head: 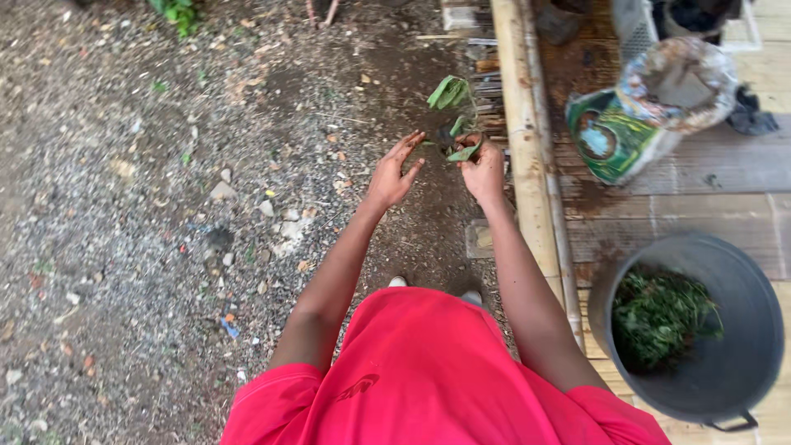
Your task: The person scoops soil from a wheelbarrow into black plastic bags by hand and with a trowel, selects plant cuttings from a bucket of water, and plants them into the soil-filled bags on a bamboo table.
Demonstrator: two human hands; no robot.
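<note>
Two hands out over the gravel ground [124,206]: my right hand [484,169] grips a small leafy seedling [456,124] beside the bamboo pole [527,165]; my left hand [394,173] spread wide, holding nothing.

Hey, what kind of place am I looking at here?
Probably an outdoor garden or nursery work spot. The right hand holds a small leafy plant over gravelly soil, beside a bamboo-edged platform with an open soil bag and a bucket of greens.
</note>
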